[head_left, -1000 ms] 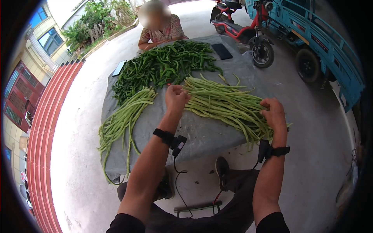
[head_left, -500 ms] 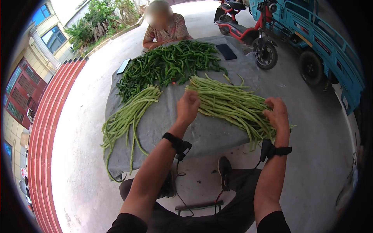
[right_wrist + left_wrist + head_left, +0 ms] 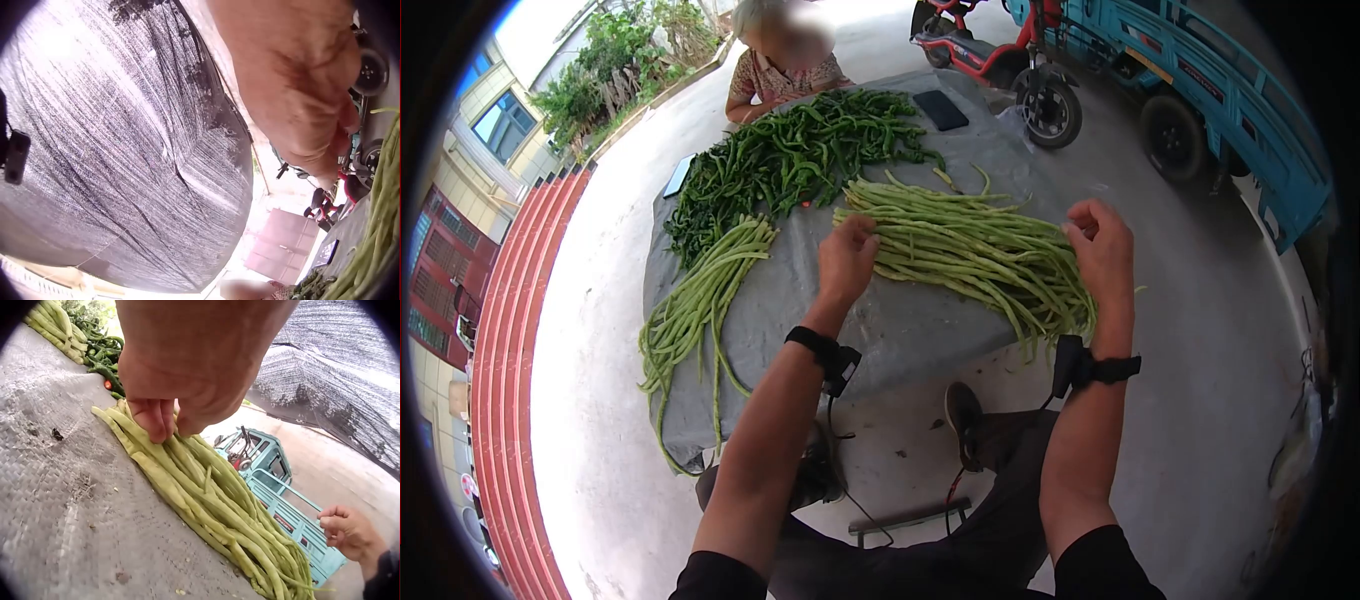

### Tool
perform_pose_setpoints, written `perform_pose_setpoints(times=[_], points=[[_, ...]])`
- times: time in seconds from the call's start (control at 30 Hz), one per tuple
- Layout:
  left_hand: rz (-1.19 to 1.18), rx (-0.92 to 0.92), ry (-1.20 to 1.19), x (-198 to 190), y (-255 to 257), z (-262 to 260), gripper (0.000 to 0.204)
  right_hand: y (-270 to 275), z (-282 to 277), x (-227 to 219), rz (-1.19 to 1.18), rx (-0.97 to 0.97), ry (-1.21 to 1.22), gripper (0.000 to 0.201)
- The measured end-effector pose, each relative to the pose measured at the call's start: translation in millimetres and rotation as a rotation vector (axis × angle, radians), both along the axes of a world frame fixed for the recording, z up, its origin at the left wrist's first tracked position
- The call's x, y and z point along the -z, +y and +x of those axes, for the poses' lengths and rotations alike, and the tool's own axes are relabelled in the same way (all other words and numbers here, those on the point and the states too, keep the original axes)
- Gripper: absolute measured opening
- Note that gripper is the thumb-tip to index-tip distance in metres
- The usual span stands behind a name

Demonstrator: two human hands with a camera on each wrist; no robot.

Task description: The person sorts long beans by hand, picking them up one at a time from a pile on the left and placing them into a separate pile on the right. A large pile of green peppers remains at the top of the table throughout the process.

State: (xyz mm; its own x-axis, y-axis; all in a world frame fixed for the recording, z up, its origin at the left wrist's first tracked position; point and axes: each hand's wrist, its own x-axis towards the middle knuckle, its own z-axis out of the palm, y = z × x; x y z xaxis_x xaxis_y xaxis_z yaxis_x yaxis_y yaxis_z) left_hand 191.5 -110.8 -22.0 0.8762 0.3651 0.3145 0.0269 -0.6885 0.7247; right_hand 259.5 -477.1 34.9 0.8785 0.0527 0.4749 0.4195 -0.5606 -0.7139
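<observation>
A wide bundle of pale green long beans (image 3: 970, 245) lies across the right half of a grey sheet-covered table (image 3: 900, 345). At the bundle's left end, my left hand (image 3: 847, 258) bends its fingers down and pinches bean tips, seen closely among the long beans (image 3: 194, 481) in the left wrist view. My right hand (image 3: 1103, 245) hovers by the bundle's other end, fingers loosely bent and nothing visible between them; the left wrist view shows this right hand (image 3: 351, 532) apart from the beans. A smaller bunch of long beans (image 3: 705, 290) hangs over the table's left edge.
A heap of green peppers (image 3: 800, 150) covers the table's far side, between a dark phone (image 3: 941, 110) and a light-coloured phone (image 3: 679, 176). A person (image 3: 785, 75) sits behind it. A red scooter (image 3: 1000, 60) and blue cargo tricycle (image 3: 1220, 110) stand beyond, right.
My right hand has lifted slightly off the beans' right end. The left hand has stayed around the left bean tips, while the head view has shifted and the seated person's head has turned.
</observation>
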Motion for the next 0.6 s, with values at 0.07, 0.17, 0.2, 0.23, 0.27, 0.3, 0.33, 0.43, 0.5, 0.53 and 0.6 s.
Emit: perform_pose_setpoints(times=[0.07, 0.17, 0.2, 0.23, 0.27, 0.3, 0.33, 0.43, 0.5, 0.53, 0.6], points=[[0.013, 0.0, -0.01, 2, 1, 1, 0.029, -1, 1, 0, 0.017, -0.021, 0.025, 0.019], [0.02, -0.006, -0.018, 2, 1, 0, 0.029, -3, 3, 3, 0.047, -0.052, 0.08, 0.019], [0.018, -0.009, -0.019, 3, 1, -1, 0.029, -3, 2, 3, 0.051, -0.058, 0.085, 0.019], [0.021, -0.008, -0.043, 4, 0, -1, 0.028, -3, 2, 2, 0.056, -0.064, 0.09, 0.019], [0.025, -0.009, -0.067, 5, 0, -1, 0.027, -4, 2, 2, 0.054, -0.066, 0.097, 0.018], [0.028, -0.01, -0.092, 6, 0, -1, 0.027, -3, 2, 1, 0.053, -0.068, 0.104, 0.018], [0.034, -0.011, -0.101, 6, 0, -2, 0.027, -3, 1, 0, 0.053, -0.072, 0.11, 0.018], [0.043, -0.026, -0.125, 4, -1, -6, 0.027, 2, -1, -3, 0.041, -0.081, 0.089, 0.017], [0.031, -0.048, -0.135, 2, -2, -11, 0.025, 4, -2, -5, 0.058, -0.094, 0.111, 0.016], [0.011, -0.053, -0.138, 0, -3, -16, 0.024, 6, -2, -6, 0.067, -0.103, 0.123, 0.016], [-0.023, -0.074, -0.143, -2, -2, -27, 0.022, 8, -3, -10, 0.047, -0.097, 0.112, 0.015]])
